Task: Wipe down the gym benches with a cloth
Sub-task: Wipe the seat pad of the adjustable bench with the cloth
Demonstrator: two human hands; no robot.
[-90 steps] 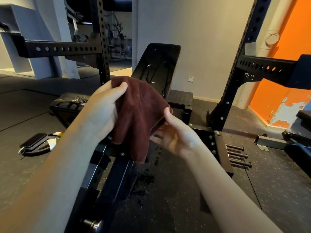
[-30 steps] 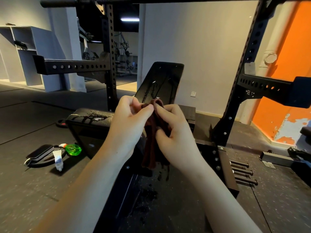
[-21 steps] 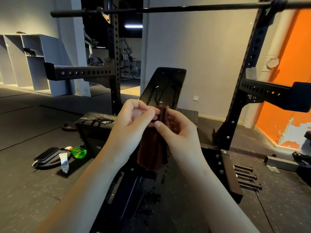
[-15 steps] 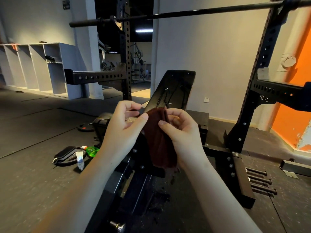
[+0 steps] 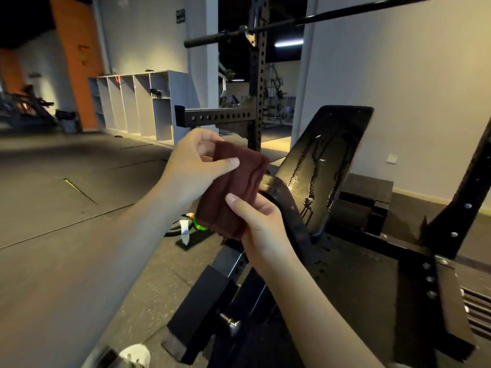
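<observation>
A folded dark red cloth [image 5: 233, 189] hangs in the air in front of me. My left hand [image 5: 196, 168] pinches its upper corner between thumb and fingers. My right hand [image 5: 261, 229] grips its lower edge from below, thumb on the front. Just right of the cloth stands the black incline bench backrest [image 5: 324, 166], tilted up and streaked with wet drips. The bench seat is mostly hidden behind my hands. The bench frame [image 5: 212, 296] runs toward me below my arms.
A black power rack upright [image 5: 259, 88] with a safety arm [image 5: 212, 118] stands behind my hands, a barbell [image 5: 292, 22] resting across it. On the floor at left lie a green bottle [image 5: 198, 225] and a white tube [image 5: 185, 231]. Grey cubby shelves [image 5: 138, 102] line the far wall.
The view has swung left. The bunched cloth has been spread into a flat fold; my left hand now holds its top and my right hand has dropped to its lower edge.
</observation>
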